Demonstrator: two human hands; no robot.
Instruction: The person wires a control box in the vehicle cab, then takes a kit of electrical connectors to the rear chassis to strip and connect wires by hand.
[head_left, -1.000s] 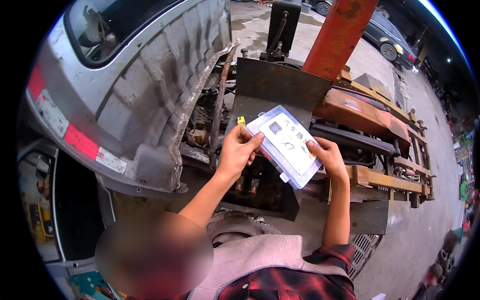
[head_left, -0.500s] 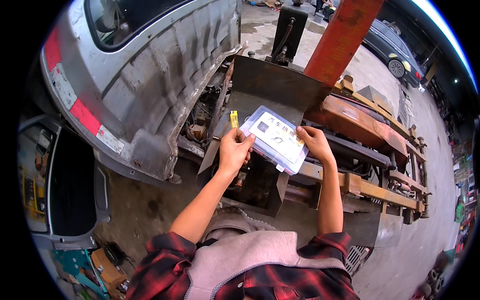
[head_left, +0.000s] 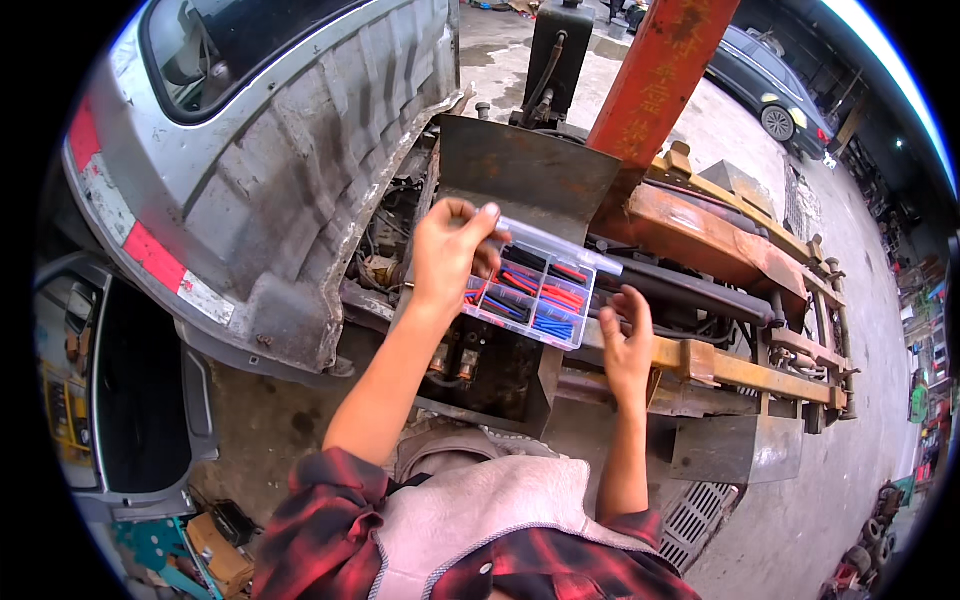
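A clear plastic compartment case (head_left: 535,300) rests above the dark metal housing, its lid (head_left: 560,245) tipped up along the far side. Inside lie short lengths of red, blue and black heat-shrink tubing (head_left: 555,325), sorted by dividers. My left hand (head_left: 450,255) is closed on the case's left end, thumb by the lid's edge; its fingers partly cover that end. Just off the case's right side, my right hand (head_left: 628,345) has its fingers apart and holds nothing.
A grey vehicle body with a torn lower edge (head_left: 280,170) stands at the left. Behind the case rise a bent metal plate (head_left: 525,165) and a red post (head_left: 655,90). A rusty frame with yellow rails (head_left: 760,378) extends right; a dark car (head_left: 765,85) is beyond.
The case's lid has swung up, baring the tubing inside. My right hand has let go and dropped slightly lower. The yellow object by my left hand is no longer visible.
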